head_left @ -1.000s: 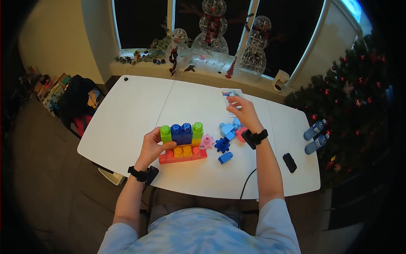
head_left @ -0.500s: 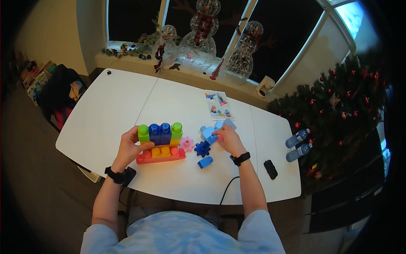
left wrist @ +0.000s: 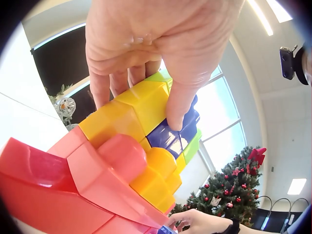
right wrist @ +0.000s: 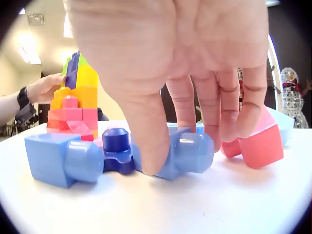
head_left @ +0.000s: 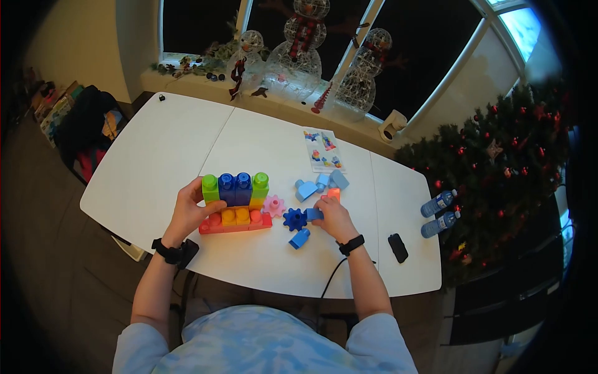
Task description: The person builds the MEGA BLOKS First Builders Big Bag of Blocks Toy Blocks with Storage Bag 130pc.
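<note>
Our left hand (head_left: 189,213) grips the block wall (head_left: 235,197), thumb in front; our right hand (head_left: 335,220), fingers pointing down, pinches a blue block (head_left: 313,214).

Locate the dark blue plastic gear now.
In the head view, the dark blue plastic gear lies just right of the pink plastic gear and left of the right hand.

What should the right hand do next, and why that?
I'd guess it should turn the blue block it pinches so the peg faces up. Right now the peg points sideways, while the pegs on top of the block wall, which the left hand grips, point up. The right hand has it between thumb and fingers.
</note>
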Available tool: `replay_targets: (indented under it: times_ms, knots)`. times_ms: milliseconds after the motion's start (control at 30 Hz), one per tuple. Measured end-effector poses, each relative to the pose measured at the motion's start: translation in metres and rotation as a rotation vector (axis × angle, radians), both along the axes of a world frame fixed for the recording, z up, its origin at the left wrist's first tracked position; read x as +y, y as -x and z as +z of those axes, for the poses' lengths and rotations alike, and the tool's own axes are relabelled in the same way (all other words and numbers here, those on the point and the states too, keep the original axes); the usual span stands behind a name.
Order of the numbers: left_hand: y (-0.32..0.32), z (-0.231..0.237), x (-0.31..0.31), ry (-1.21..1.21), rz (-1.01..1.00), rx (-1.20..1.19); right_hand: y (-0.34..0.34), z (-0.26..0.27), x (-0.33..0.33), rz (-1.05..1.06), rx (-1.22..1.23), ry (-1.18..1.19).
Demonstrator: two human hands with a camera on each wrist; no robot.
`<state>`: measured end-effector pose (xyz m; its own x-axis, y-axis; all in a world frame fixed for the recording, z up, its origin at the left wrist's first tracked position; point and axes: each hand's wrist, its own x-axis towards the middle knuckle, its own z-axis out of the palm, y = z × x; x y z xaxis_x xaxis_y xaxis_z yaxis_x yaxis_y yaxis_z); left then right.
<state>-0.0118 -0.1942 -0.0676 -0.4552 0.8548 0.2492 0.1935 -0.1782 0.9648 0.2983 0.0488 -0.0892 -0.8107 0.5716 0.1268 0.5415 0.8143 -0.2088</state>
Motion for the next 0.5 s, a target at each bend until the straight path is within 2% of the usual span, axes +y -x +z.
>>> replay_targets:
  times_ms: [33,100,133,233,267,333,400,500]
  knots:
    - [-0.002,0.001,0.000,-0.011,0.004,0.014,0.001,0.009,0.000,0.007,0.004,-0.003]
    - [-0.005,0.004,0.001,-0.015,0.024,0.033,0.006,0.035,-0.003,-0.079,0.241,0.292]
    - [-0.006,0.004,0.003,-0.062,0.023,-0.006,0.009,0.038,0.001,-0.071,0.351,0.276]
    - [-0.007,0.011,0.002,-0.088,0.030,-0.061,0.036,0.096,-0.018,0.043,0.566,0.293]
    - [-0.007,0.011,0.003,-0.105,0.022,-0.070,0.045,0.114,-0.027,0.051,0.573,0.306]
    - [-0.006,0.010,0.005,-0.136,0.010,-0.076,0.065,0.143,-0.048,0.237,0.633,0.288]
    - [-0.006,0.013,0.005,-0.128,0.003,-0.082,0.085,0.169,-0.076,0.290,0.597,0.305]
    - [-0.005,0.012,0.005,-0.112,-0.006,-0.090,0.119,0.173,-0.095,0.423,0.544,0.267]
